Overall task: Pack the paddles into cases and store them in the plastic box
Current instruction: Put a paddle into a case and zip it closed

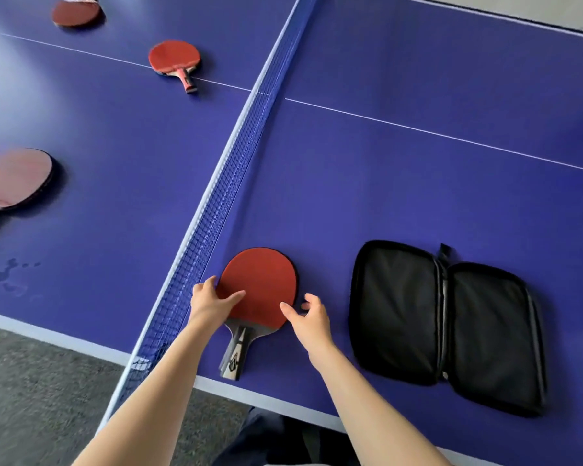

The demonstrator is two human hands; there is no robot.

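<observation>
A red paddle (260,284) lies flat on the blue table (418,183), just right of the net, handle toward me. My left hand (209,301) grips the left edge of its blade, thumb on the red rubber. At the blade's right edge my right hand (308,319) has its fingers apart, fingertips touching or nearly touching the rubber. A black paddle case (448,326) lies unzipped and spread flat to the right of the paddle. No plastic box is in view.
The net (236,169) runs diagonally across the table. Beyond it lie three more red paddles: one mid-far (175,58), one at the far left top (76,13), one blurred at the left edge (16,178). Grey carpet (48,381) lies below the table edge.
</observation>
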